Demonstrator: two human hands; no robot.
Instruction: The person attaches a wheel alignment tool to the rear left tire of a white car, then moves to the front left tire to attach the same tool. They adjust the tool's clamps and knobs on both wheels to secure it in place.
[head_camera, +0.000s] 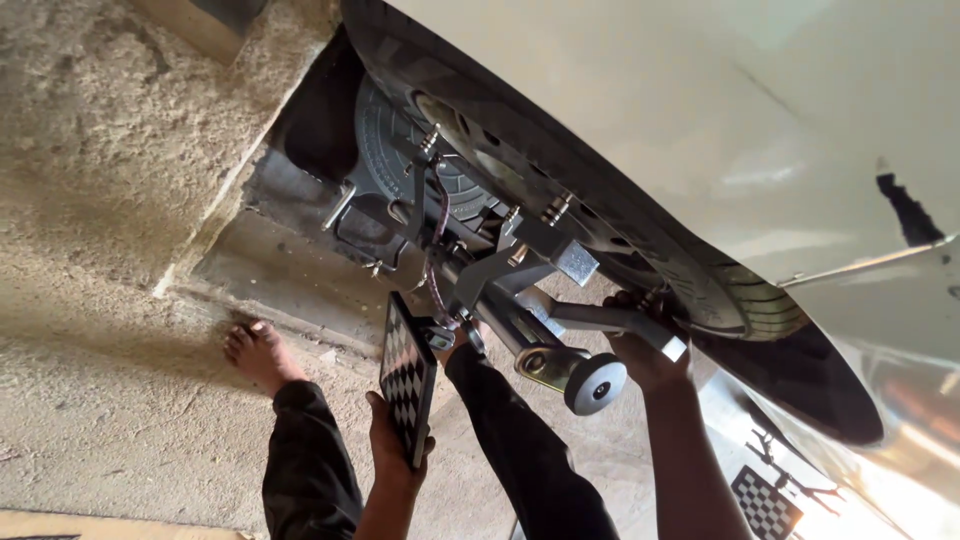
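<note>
**Clamp on wheel, both hands engaged**

Left hand (395, 440) grips the checkered target plate (406, 378) from below; fingers wrapped round its near edge, thumb on the outer side. Plate is dark-framed, black-and-white squares, held edge-on and tilted, left of centre in the near part of the scene. It joins the clamp's central shaft by a short bracket.

Right hand (645, 350) is up at the right arm of the metal clamp (520, 265), fingers curled round the arm close to the tyre (740, 300). Fingertips partly hidden behind the arm; grasp looks closed on it.

Clamp sits against the wheel (440, 150), its arms spreading out to the rim, with threaded studs and springs at the tips. A grey knob (596, 383) with a dark centre ends the shaft, pointing near, between the two forearms. A braided cord (436, 255) hangs down across the clamp body.

White car body (700, 110) fills the upper right, overhanging the wheel. Dusty concrete floor (90, 250) on the left, with a recessed pit beneath the wheel. A bare foot (258, 350) rests at the pit's edge; dark trouser legs run to the near edge. A second checkered plate (765, 503) shows at the near right, low beside the car.
</note>
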